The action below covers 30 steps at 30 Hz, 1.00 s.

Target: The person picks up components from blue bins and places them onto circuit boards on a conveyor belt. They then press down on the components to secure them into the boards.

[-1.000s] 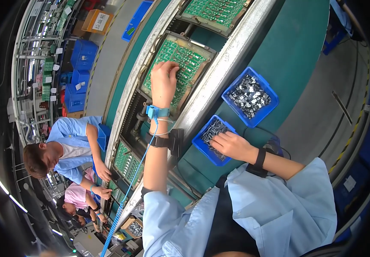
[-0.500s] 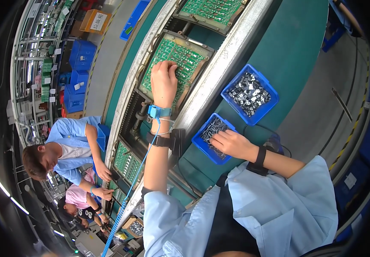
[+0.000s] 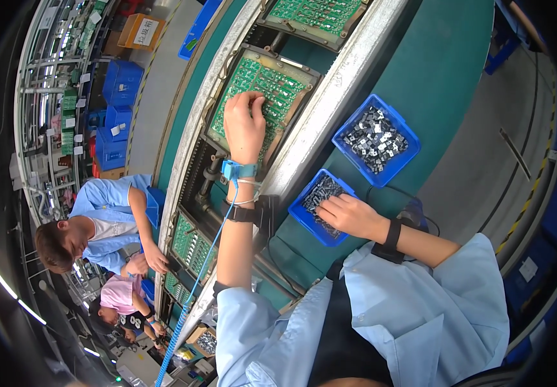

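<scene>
Lying under left hand (image 3: pixel 244 129), circuit board (image 3: pixel 278 95)

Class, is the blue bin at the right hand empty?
Not empty: small grey components lie in the blue bin by the right hand.

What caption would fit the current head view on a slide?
Left hand over a green circuit board, right hand at a blue bin of small grey parts.

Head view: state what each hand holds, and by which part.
Cannot be told: the left hand is over the green circuit board, the right hand among small grey parts in the nearer blue bin, and any grip is hidden.
</scene>
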Available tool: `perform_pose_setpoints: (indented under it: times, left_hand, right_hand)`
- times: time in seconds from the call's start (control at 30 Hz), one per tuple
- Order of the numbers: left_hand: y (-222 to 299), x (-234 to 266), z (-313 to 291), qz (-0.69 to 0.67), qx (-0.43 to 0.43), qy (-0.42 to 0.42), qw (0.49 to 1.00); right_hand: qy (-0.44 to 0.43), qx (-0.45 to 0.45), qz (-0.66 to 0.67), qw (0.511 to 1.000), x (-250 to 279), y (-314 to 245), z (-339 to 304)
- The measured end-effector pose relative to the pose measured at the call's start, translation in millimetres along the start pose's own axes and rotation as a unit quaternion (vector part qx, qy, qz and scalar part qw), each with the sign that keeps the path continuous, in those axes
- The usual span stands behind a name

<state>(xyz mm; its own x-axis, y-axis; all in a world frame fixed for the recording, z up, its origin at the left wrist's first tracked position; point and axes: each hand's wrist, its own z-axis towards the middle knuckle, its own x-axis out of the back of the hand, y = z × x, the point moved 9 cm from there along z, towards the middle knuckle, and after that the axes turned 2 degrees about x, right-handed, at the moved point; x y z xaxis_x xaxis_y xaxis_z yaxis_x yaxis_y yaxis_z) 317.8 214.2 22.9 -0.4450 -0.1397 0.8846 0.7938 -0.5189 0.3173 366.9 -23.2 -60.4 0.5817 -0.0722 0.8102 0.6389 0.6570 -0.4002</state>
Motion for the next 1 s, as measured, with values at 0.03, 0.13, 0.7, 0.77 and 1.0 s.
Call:
perform_pose_setpoints:
  times: [0.03,0.13,0.7,0.77,1.0]
  left_hand:
    - [-0.4,1.2,-1.0,0.0,-0.002,0.002,1.0]
    - [-0.9,1.6,-2.4,0.0,-0.005,0.006,1.0]
    - [-6.5,0.5,-9.1,-0.011,0.003,-0.002,1.0]
    - [-6.0,0.3,-8.8,-0.009,-0.007,-0.002,1.0]
    - [-4.9,-0.1,-8.0,-0.011,-0.007,-0.004,1.0]
  right_hand:
    - [0.0,0.0,0.0,1.0,0.2,0.4,0.1]
    - [-0.004,-0.002,0.002,1.0,1.1,3.5,0.6]
    - [0.058,0.006,-0.024,0.998,8.3,-0.1,0.1]
    - [0.055,0.006,-0.026,0.998,7.8,0.1,0.3]
    - [0.055,0.006,-0.026,0.998,6.7,1.5,0.3]
